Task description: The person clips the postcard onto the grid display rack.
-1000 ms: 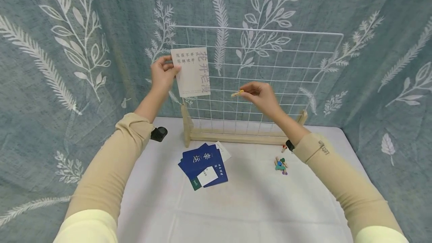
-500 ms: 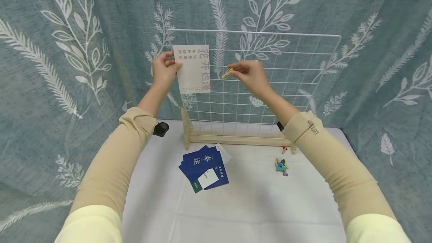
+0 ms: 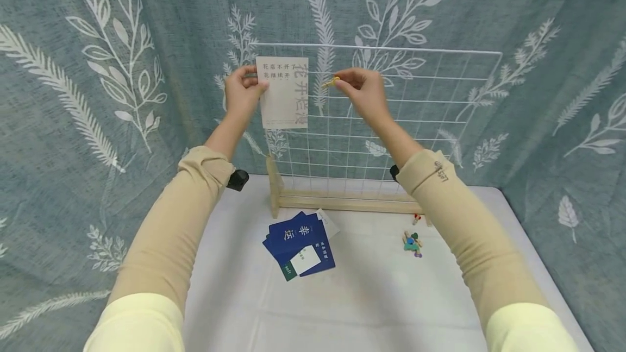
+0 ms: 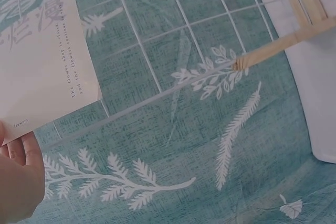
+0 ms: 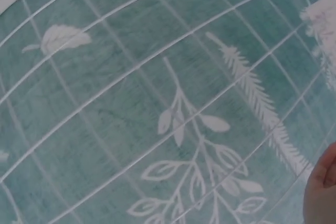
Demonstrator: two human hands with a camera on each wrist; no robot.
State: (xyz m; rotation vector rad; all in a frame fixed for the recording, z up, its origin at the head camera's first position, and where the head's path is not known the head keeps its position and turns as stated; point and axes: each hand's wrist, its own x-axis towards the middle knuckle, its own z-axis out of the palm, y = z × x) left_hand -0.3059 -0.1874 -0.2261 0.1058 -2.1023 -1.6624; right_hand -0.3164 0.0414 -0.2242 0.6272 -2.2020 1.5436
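My left hand (image 3: 241,91) pinches the left edge of a white card (image 3: 283,99) printed with Chinese characters. It holds the card upright against the upper left of a white wire grid (image 3: 391,96). In the left wrist view the card (image 4: 42,72) shows small English lettering, and the fingers of the left hand (image 4: 23,177) grip its edge. To the right of the card, my right hand (image 3: 364,94) pinches a small yellow clothespin (image 3: 332,81), its tip pointing left toward the card. Only part of the right hand (image 5: 321,190) shows in the right wrist view; the clothespin is out of sight there.
The grid stands in a wooden base (image 3: 342,201) on a white-covered table (image 3: 371,297). Several blue cards (image 3: 293,235) and small white ones lie in a pile at the front left. A cluster of colourful clothespins (image 3: 412,243) lies right, near a red one (image 3: 416,219). A patterned curtain (image 3: 171,42) hangs behind.
My right hand has risen and moved left with the yellow clothespin, nearing the card's upper right. My left hand has lifted the card slightly higher against the grid.
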